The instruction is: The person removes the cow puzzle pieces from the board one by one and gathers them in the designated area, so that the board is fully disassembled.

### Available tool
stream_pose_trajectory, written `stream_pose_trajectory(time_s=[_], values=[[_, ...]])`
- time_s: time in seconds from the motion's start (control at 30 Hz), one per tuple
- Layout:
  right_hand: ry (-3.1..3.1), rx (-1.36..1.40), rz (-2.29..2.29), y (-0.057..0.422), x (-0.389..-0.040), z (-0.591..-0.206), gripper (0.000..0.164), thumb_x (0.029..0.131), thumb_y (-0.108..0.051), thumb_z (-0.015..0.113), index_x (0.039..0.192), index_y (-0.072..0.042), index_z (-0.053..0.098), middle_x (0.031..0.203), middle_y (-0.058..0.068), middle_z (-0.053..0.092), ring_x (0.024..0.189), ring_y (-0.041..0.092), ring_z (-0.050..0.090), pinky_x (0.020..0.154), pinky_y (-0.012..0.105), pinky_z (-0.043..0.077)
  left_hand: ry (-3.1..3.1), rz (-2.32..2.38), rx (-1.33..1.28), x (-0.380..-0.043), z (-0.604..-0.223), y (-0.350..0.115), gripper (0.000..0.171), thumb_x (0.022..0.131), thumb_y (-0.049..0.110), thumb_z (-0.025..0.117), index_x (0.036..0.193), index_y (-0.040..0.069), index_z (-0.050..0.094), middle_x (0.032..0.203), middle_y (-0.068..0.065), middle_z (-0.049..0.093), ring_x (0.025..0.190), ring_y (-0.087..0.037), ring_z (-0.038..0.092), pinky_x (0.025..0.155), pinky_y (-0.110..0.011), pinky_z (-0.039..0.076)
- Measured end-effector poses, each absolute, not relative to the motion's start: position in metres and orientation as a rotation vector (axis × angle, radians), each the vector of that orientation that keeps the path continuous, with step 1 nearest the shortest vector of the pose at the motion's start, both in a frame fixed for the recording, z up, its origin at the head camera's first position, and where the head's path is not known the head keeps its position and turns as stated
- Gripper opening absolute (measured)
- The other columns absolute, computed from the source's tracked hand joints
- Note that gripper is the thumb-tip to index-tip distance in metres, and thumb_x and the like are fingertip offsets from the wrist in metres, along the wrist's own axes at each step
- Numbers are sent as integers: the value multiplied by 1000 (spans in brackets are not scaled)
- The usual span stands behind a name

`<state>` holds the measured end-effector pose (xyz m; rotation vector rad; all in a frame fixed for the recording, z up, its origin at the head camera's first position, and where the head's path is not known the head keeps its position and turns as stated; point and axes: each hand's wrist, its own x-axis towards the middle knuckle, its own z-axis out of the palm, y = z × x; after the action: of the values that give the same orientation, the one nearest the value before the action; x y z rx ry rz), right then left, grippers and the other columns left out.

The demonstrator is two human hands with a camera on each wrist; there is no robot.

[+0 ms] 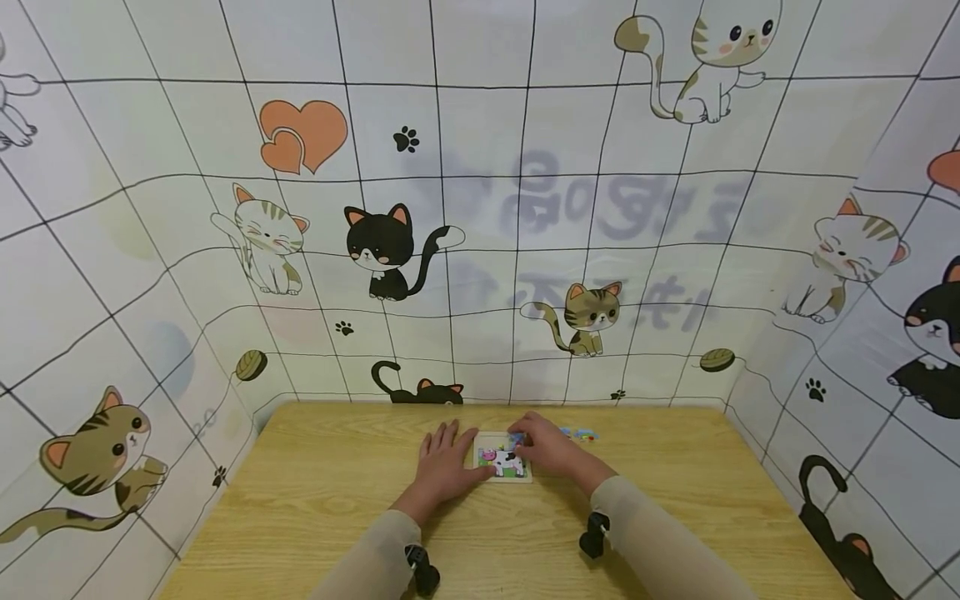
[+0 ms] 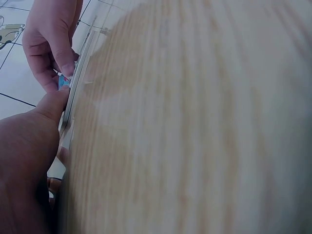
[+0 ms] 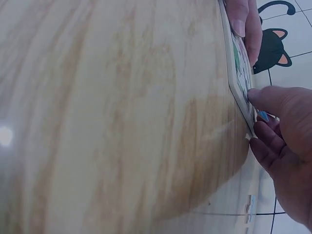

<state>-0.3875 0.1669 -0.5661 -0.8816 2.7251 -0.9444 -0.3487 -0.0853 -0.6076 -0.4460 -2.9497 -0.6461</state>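
Note:
A small jigsaw puzzle (image 1: 504, 463) with a cow picture in a pale frame lies flat on the table. My left hand (image 1: 444, 467) rests at its left side, fingers stretched out, thumb touching the lower part of the board. Over the upper right of the puzzle, my right hand (image 1: 551, 446) pinches a blue puzzle piece (image 1: 516, 438). The right wrist view shows a bit of this blue piece (image 3: 263, 116) among the fingers; most of it is hidden. Seen edge-on in the left wrist view, the puzzle frame (image 2: 73, 100) lies under both hands.
Several loose colourful puzzle pieces (image 1: 583, 435) lie to the right, beyond my right hand. The wooden table (image 1: 337, 500) meets a wall covering (image 1: 480, 333) printed with cats at its far edge, and more of this covering stands at both sides.

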Motion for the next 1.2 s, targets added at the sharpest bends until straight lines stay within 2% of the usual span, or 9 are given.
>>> stream_pose_trajectory(time_s=[0.3,0.57,0.77,1.03,1.2], values=[[2753,-950,-795,167,-389,-557,36,98,-11,69,131,1,65,120,14,58,90,18,57,80,40,50,-2925,-630,-448,-357,-622,-87,97,81,88,49,157,28,41,165,-15,25,152,-41,19,117,-66,13],[2820,-1007,-714,171,-391,-563,35,98,-18,70,129,-2,67,116,8,60,87,13,57,80,40,52,-2933,-658,-444,-351,-612,-86,93,84,80,58,156,23,44,163,-19,27,150,-44,20,116,-67,12],[2851,-978,-760,174,-393,-573,33,97,-23,72,126,-6,69,112,0,60,91,11,59,82,38,53,-2959,-639,-431,-352,-615,-86,94,83,83,55,157,27,41,164,-17,26,152,-42,18,117,-66,12],[2929,-975,-728,172,-389,-573,32,95,-24,75,121,-6,70,110,3,60,87,12,59,79,38,54,-2926,-623,-442,-355,-621,-87,95,83,84,53,157,26,42,164,-17,27,151,-42,19,116,-66,13],[2977,-1011,-709,172,-384,-571,31,93,-24,76,118,-7,71,107,3,59,82,13,55,77,38,51,-2925,-668,-454,-349,-611,-86,91,84,77,60,155,22,44,162,-20,29,149,-46,21,116,-67,13]])
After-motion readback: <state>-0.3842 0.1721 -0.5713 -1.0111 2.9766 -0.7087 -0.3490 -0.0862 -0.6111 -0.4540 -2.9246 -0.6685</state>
